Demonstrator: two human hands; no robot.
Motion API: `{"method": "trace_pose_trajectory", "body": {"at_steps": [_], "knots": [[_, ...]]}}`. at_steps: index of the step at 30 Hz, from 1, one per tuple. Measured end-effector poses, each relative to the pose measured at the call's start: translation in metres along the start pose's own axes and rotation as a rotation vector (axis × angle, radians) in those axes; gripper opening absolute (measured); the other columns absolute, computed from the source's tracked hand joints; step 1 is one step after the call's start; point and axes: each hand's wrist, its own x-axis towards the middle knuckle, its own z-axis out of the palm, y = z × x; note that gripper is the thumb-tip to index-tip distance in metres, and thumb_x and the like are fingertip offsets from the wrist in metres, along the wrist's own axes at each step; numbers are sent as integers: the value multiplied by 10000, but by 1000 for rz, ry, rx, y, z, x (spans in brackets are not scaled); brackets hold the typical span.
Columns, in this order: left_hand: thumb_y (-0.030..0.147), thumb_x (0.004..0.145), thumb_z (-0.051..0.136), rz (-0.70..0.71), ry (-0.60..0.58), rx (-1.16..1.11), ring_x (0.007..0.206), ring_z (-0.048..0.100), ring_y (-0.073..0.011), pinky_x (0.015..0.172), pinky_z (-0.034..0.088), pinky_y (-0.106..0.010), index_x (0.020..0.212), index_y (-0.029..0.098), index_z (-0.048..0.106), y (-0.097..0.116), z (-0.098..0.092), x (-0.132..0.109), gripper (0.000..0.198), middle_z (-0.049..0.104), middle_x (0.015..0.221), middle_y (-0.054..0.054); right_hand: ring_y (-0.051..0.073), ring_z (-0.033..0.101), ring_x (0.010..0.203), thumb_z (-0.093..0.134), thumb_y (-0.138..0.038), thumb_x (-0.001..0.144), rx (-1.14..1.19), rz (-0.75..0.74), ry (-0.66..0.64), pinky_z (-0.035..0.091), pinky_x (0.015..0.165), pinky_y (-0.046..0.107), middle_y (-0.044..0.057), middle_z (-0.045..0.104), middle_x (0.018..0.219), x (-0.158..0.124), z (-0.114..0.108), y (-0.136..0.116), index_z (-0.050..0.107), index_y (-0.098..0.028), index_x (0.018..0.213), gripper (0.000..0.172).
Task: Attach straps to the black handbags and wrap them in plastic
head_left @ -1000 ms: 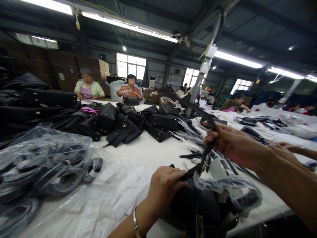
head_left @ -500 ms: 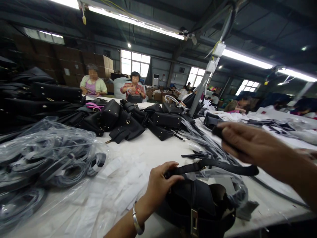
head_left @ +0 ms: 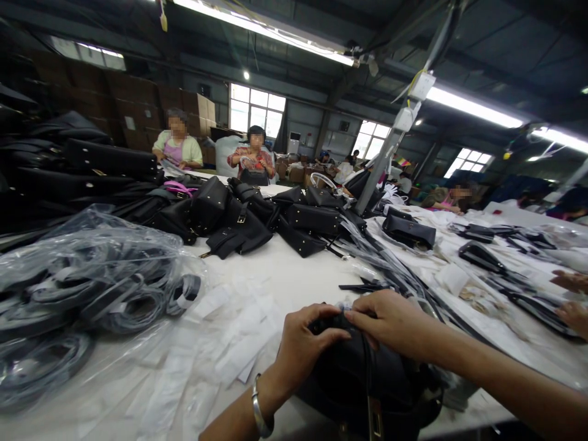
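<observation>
A black handbag [head_left: 342, 370] with a gold clasp stands at the near edge of the table. My left hand [head_left: 305, 343], with a silver bangle on its wrist, is closed on the bag's upper left edge, where the strap joined it a moment earlier. Right beside it, my right hand [head_left: 390, 321] pinches at the top of the bag, fingertips almost meeting the left ones. What lies between those fingertips is hidden; a bit of clear plastic shows there.
Plastic-wrapped strap coils [head_left: 138, 306] lie at left, near white paper strips [head_left: 229, 318]. Black handbags [head_left: 239, 226] are piled across the back. A metal post [head_left: 381, 165] rises behind long wrapped straps [head_left: 381, 257]. Another person's hands [head_left: 572, 300] are at far right; two people sit opposite.
My right hand has come down and left from its raised position, where it held a black strap out, to the bag's top beside my left hand. The left hand keeps its grip.
</observation>
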Motion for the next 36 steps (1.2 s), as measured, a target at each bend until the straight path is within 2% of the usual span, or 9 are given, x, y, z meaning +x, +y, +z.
{"method": "trace_pose_trajectory", "body": {"at_steps": [9, 13, 17, 19, 24, 29, 32, 34, 36], "knots": [[188, 646, 899, 96, 28, 136, 785, 724, -192, 759, 546, -275, 928, 228, 791, -8, 6, -12, 304, 799, 849, -4, 107, 452, 431, 500, -366, 878, 147, 21, -298, 353, 471, 228, -8, 566, 473, 20, -2, 0, 594, -166, 540, 404], [172, 669, 883, 86, 33, 151, 893, 730, -209, 844, 552, -298, 988, 225, 770, -9, 4, -11, 343, 800, 947, -17, 141, 558, 532, 467, -409, 928, -15, -38, -194, 380, 578, 255, 24, 642, 548, 17, -2, -3, 634, -171, 583, 451], [140, 684, 861, 106, -125, 194, 1003, 718, -222, 917, 545, -320, 1106, 231, 733, -8, -6, -9, 450, 782, 1077, -29, 202, 645, 702, 503, -441, 931, -166, -101, -185, 379, 630, 279, 57, 738, 762, 2, -11, -3, 732, -206, 786, 359], [134, 704, 842, 111, -168, 218, 987, 722, -219, 902, 550, -317, 1099, 231, 738, -6, -10, -8, 419, 785, 1064, -27, 205, 651, 717, 500, -412, 938, -187, -80, -188, 376, 626, 276, 57, 742, 778, -3, -16, -3, 729, -209, 781, 343], [161, 730, 836, 144, -112, 173, 939, 733, -199, 882, 552, -281, 1044, 218, 768, -6, -9, -8, 327, 799, 1007, -30, 169, 626, 619, 476, -345, 954, -190, -89, -139, 364, 601, 265, 33, 703, 645, 1, -13, 1, 685, -193, 673, 382], [177, 715, 848, 138, -106, 149, 886, 739, -200, 837, 564, -283, 1023, 226, 777, -8, -3, -12, 320, 804, 964, -24, 204, 686, 711, 499, -308, 953, -278, -162, -61, 358, 601, 281, 41, 762, 761, 7, 6, 5, 739, -221, 781, 308], [151, 736, 819, 74, -104, 140, 931, 732, -206, 877, 564, -302, 1065, 236, 762, -2, -7, -10, 344, 797, 1008, -20, 244, 698, 742, 519, -329, 955, -416, -172, 63, 398, 632, 316, 52, 757, 786, 3, 11, 1, 723, -222, 852, 253], [105, 761, 774, 42, -137, 117, 1015, 713, -205, 949, 546, -318, 1120, 250, 737, 2, -11, -8, 389, 778, 1090, -16, 285, 692, 836, 613, -384, 906, -488, -205, 197, 447, 727, 369, 70, 752, 878, -1, 13, -3, 698, -214, 942, 194], [62, 773, 734, 28, -164, 86, 1068, 692, -200, 1003, 526, -331, 1144, 263, 720, 6, -15, -7, 423, 758, 1136, -11, 305, 671, 950, 731, -392, 819, -491, -271, 262, 454, 873, 431, 76, 742, 978, -4, 16, -5, 674, -209, 1006, 268]]}}
